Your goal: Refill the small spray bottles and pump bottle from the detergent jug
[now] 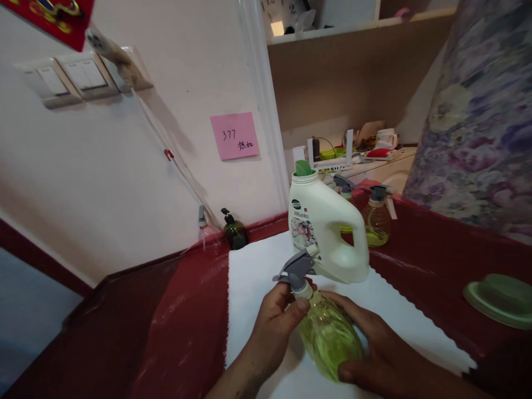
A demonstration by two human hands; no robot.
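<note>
Both my hands hold a spray bottle point(328, 332) of clear plastic with yellow-green liquid and a grey trigger head point(297, 269). It tilts, its head toward the upper left. My left hand point(276, 321) grips the neck just under the trigger, thumb in front. Around the lower body, my right hand point(369, 343) is closed with its thumb near the base. Behind the bottle stands a large pale green detergent jug point(332, 233), upright, with a hollow handle and a label. Something green point(304, 168) pokes out of its mouth.
A white sheet point(253, 282) lies on the dark red table cover point(183, 321). Other spray bottles point(377, 219) stand behind the jug. Against the wall are a dark pump bottle point(235, 231) and a clear bottle point(204, 227). A green lidded dish point(499, 299) sits at right.
</note>
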